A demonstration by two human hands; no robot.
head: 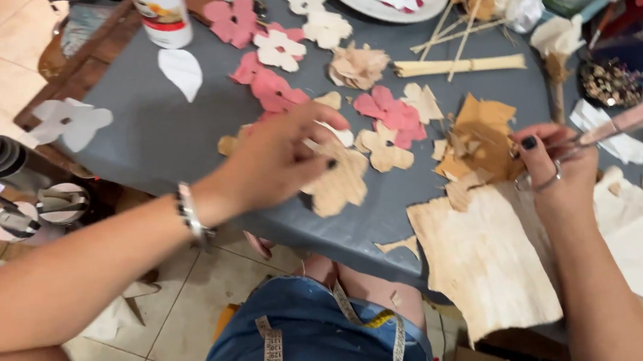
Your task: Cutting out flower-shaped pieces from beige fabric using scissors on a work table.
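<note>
The left hand (279, 161) pinches a tan flower (340, 181) flat on the grey table (152, 132), just left of the scrap pile (481, 143); the right hand (554, 168), right of that pile, grips scissors (619, 123) whose blades point right, away from the flower, so the left is nearer

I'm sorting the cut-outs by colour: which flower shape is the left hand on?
The left hand rests on the tan flower cut-out at the table's near edge. The pink ones lie farther back, untouched; the right hand holds scissors.
</note>
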